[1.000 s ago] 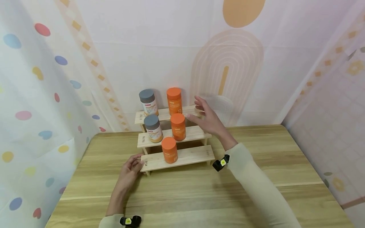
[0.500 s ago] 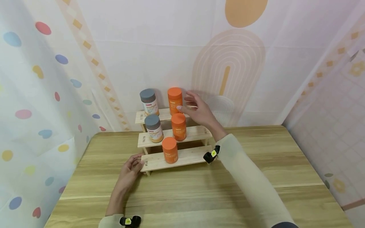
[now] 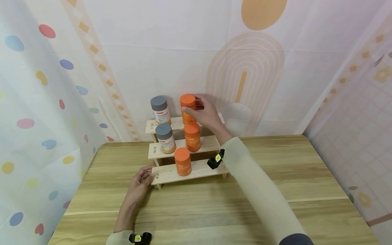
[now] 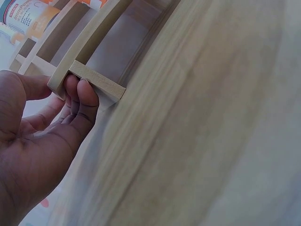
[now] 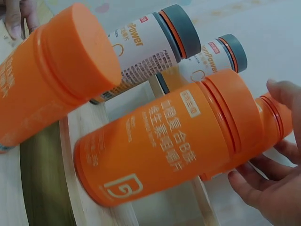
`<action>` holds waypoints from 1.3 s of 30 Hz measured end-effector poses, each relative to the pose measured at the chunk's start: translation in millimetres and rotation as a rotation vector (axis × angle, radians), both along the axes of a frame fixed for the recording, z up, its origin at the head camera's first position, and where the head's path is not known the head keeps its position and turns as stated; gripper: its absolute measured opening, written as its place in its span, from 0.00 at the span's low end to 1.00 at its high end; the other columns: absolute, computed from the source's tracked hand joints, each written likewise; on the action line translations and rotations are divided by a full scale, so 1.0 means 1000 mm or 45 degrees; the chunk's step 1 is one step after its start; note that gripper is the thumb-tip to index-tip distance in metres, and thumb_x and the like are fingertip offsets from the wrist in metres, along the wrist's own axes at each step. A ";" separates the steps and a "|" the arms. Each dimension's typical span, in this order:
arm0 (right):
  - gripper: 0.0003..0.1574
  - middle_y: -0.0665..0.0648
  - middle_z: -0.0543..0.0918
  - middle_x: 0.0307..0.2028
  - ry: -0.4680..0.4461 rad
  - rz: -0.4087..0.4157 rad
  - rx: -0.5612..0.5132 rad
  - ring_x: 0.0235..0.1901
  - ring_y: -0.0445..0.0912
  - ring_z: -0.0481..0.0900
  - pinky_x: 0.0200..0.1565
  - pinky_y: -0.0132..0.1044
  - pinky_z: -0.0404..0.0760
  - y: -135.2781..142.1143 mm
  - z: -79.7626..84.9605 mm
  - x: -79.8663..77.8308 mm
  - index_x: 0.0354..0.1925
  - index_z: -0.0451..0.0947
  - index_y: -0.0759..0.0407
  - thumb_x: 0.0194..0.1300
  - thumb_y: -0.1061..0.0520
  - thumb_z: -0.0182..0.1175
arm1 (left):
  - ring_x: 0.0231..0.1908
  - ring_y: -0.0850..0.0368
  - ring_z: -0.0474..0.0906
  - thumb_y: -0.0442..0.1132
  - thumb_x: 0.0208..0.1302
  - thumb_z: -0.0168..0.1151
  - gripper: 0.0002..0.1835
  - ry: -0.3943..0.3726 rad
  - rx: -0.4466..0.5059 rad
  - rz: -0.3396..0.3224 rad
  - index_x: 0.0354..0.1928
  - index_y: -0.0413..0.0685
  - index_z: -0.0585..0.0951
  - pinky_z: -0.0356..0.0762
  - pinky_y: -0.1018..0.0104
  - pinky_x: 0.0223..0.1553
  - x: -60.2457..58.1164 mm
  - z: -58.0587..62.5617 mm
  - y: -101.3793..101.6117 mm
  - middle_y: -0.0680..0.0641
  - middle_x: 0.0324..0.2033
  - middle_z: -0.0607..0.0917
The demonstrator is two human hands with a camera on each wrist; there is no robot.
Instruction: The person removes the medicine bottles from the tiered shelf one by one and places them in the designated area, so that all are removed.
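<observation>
Wood-grained table point(image 3: 306, 170), its far corners rounded; behind it, pale cloth point(image 3: 180, 51) printed with an arch point(image 3: 225, 75) and a tan-orange oval point(image 3: 263, 13); at left, multicoloured spotted cloth point(image 3: 33, 143); at right, faintly gridded, flowered cloth point(image 3: 361, 136).

Shelf point(image 3: 200, 167) from above, apparently tilted close-ups

Right wrist view: rear orange jar point(image 5: 271, 120) mostly hidden by middle jar point(image 5: 160, 141); left edge crops front jar point(image 5: 54, 75).

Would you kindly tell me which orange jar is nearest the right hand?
The top-tier orange jar. It is between the thumb and fingers of the right hand, while the middle-tier orange jar and bottom-tier orange jar stand outside its grasp.
</observation>
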State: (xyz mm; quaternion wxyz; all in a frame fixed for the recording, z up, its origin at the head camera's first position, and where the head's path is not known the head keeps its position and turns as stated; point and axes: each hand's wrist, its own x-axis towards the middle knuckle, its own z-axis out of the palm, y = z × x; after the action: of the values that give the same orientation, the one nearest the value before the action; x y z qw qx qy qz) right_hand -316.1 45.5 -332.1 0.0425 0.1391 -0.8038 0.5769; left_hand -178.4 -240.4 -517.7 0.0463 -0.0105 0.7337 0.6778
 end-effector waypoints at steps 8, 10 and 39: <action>0.40 0.54 0.77 0.65 -0.026 -0.051 0.011 0.62 0.50 0.76 0.67 0.44 0.77 -0.002 -0.003 0.001 0.73 0.66 0.48 0.69 0.44 0.68 | 0.35 0.61 0.80 0.31 0.77 0.55 0.23 0.005 0.045 -0.008 0.70 0.34 0.66 0.83 0.70 0.36 0.000 -0.003 0.003 0.51 0.40 0.81; 0.40 0.54 0.77 0.65 -0.019 -0.055 0.015 0.62 0.51 0.76 0.67 0.44 0.77 -0.002 -0.004 0.001 0.72 0.66 0.49 0.69 0.44 0.68 | 0.35 0.61 0.80 0.32 0.78 0.54 0.23 0.008 0.035 -0.011 0.70 0.35 0.66 0.83 0.69 0.36 0.001 -0.002 0.002 0.50 0.41 0.81; 0.39 0.54 0.81 0.61 0.078 -0.084 -0.080 0.59 0.50 0.78 0.64 0.46 0.79 0.031 -0.004 0.019 0.71 0.69 0.46 0.67 0.41 0.69 | 0.37 0.60 0.80 0.35 0.79 0.54 0.23 -0.019 0.007 -0.006 0.70 0.39 0.67 0.84 0.69 0.39 0.001 -0.003 0.002 0.49 0.43 0.81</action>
State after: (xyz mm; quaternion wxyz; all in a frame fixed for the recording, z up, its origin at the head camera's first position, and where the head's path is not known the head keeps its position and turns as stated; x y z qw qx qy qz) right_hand -297.4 76.7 -336.5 0.0903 0.1288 -0.7878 0.5955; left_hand -176.9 -238.0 -520.3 0.0535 -0.0137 0.7316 0.6795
